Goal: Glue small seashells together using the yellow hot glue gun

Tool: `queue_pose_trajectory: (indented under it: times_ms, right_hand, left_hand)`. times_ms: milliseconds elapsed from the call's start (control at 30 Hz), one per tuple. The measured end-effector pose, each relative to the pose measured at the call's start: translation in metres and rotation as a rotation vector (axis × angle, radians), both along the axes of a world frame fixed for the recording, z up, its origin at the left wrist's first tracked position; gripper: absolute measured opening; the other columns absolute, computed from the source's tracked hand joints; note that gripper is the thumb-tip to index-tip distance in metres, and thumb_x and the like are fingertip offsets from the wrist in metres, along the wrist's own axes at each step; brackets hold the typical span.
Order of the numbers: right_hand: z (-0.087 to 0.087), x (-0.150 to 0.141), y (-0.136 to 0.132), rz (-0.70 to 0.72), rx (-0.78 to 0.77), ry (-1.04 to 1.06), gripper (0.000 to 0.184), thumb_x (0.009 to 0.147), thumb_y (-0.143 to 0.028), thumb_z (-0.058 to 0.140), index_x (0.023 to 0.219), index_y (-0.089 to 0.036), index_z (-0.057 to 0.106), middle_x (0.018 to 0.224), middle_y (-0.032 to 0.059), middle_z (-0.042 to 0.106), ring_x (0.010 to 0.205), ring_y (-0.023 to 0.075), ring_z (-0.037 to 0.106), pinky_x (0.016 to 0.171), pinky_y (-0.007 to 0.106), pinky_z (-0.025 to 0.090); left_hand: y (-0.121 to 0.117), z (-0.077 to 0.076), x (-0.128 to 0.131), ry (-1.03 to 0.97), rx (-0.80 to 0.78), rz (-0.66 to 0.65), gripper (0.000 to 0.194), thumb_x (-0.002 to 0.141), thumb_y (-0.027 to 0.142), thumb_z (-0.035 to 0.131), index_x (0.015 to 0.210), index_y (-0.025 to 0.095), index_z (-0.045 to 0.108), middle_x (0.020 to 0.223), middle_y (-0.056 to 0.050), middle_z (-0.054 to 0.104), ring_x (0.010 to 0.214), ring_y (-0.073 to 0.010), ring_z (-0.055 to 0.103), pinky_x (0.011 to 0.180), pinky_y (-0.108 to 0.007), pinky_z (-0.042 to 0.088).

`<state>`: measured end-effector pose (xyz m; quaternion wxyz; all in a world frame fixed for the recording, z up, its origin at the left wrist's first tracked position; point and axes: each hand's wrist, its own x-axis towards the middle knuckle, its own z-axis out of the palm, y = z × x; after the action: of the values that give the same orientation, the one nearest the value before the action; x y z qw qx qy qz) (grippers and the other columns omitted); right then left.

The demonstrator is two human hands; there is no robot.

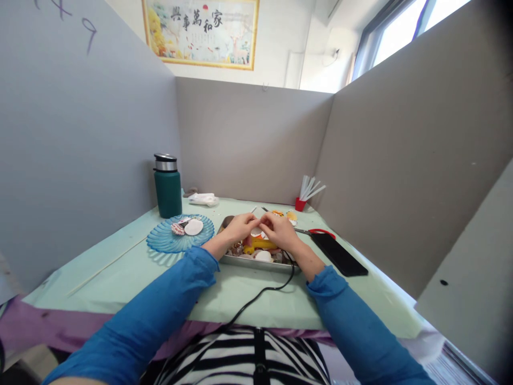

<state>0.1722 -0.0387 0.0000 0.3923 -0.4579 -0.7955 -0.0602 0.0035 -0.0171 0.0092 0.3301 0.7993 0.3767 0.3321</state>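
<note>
My left hand [242, 226] and my right hand [278, 229] meet over a metal tray [256, 263], their fingertips pinched close together. A small white piece [256, 231] shows just below the fingers; whether they grip it I cannot make out. Inside the tray lies a yellow glue gun [262, 244], partly covered by the hands, among shell-like pieces and a white rounded piece [264, 256]. A black cord [256, 297] runs from the tray over the table's front edge. Blue sleeves cover both forearms.
Left of the tray are a blue scalloped plate [160, 235] with white discs [194, 227] and a green bottle [168, 192]. Scissors [323, 232] and a black phone-like slab [339, 253] lie right. A red cup [300, 204] holds white sticks. Grey partitions [256, 139] enclose the table.
</note>
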Motion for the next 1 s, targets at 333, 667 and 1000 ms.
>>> queue_pose_trajectory:
  times_ms: [333, 667, 1000]
  right_hand:
    - [0.0008, -0.0001, -0.0005, -0.015, 0.005, 0.013, 0.016, 0.086, -0.032, 0.054, 0.080, -0.019, 0.060, 0.071, 0.0018, 0.065, 0.062, 0.0132, 0.055, 0.059, 0.023, 0.036]
    - [0.0017, -0.0002, -0.0018, -0.020, 0.012, -0.002, 0.015, 0.086, -0.030, 0.053, 0.080, -0.019, 0.061, 0.070, 0.0020, 0.064, 0.062, 0.0137, 0.055, 0.060, 0.024, 0.037]
    - [0.0022, -0.0004, -0.0026, -0.028, 0.008, -0.003, 0.016, 0.086, -0.031, 0.053, 0.080, -0.019, 0.061, 0.068, 0.0019, 0.063, 0.060, 0.0135, 0.053, 0.059, 0.024, 0.036]
  left_hand:
    - [0.0002, 0.0000, -0.0001, -0.022, 0.000, 0.012, 0.033, 0.086, 0.046, 0.043, 0.085, 0.015, 0.056, 0.038, 0.004, 0.053, 0.038, -0.0129, 0.055, 0.040, -0.018, 0.035]
    - [0.0012, -0.0006, 0.0009, -0.026, -0.031, -0.009, 0.030, 0.088, 0.041, 0.041, 0.093, 0.015, 0.056, 0.037, 0.004, 0.051, 0.038, -0.0143, 0.055, 0.040, -0.019, 0.035]
    - [0.0025, -0.0019, 0.0018, -0.029, -0.061, -0.012, 0.028, 0.088, 0.041, 0.042, 0.093, 0.016, 0.054, 0.037, 0.005, 0.051, 0.037, -0.0133, 0.054, 0.041, -0.019, 0.038]
